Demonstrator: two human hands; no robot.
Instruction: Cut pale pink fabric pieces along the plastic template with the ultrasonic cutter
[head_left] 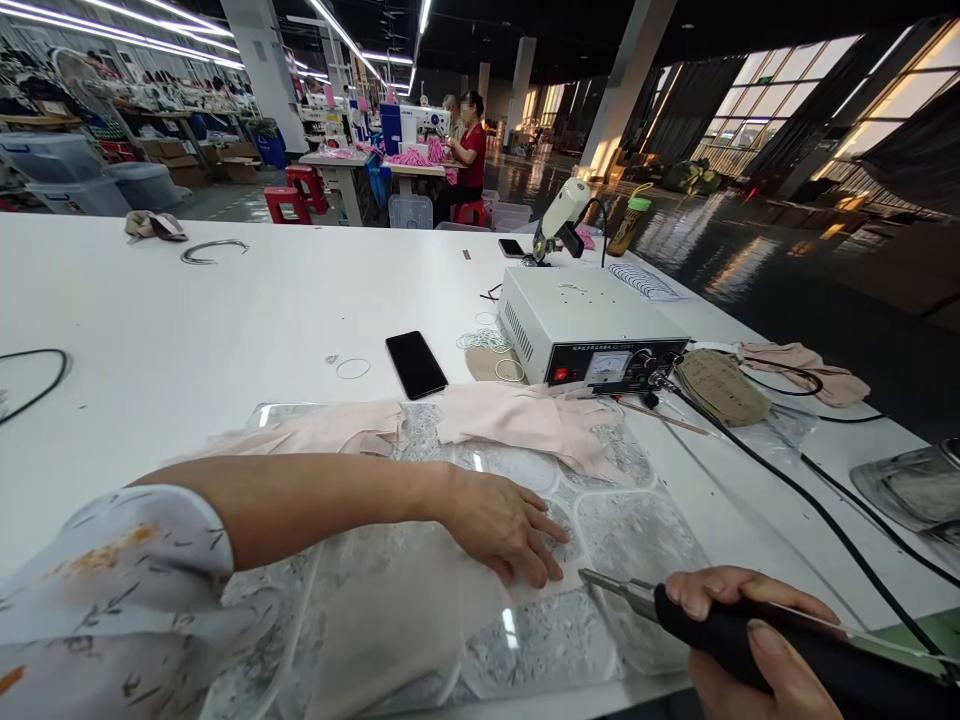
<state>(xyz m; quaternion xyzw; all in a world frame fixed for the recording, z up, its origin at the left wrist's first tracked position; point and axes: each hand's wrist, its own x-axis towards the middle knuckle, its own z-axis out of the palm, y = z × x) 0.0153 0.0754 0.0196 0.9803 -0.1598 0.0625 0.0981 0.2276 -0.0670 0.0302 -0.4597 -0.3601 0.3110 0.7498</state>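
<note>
My left hand (506,525) lies palm down with its fingers spread, pressing a thin pale pink fabric piece (397,620) against a clear, grey-patterned plastic mat (540,640). My right hand (757,640) is closed around the thick black handle of an ultrasonic cutter (705,615). Its slim metal tip points left, at the fabric's narrow right end just beyond my left fingertips; whether it touches the cloth I cannot tell. Behind my left forearm are two more stacks of pale pink fabric, a left stack (337,428) and a right stack (525,425).
A control box (592,310) with a cable stands behind the mat. Around it lie a black phone (416,365), brown card templates (721,388) and pink cloth (806,370). A glass jar (911,490) is at right. Farther back, a person in red (471,150) sits sewing.
</note>
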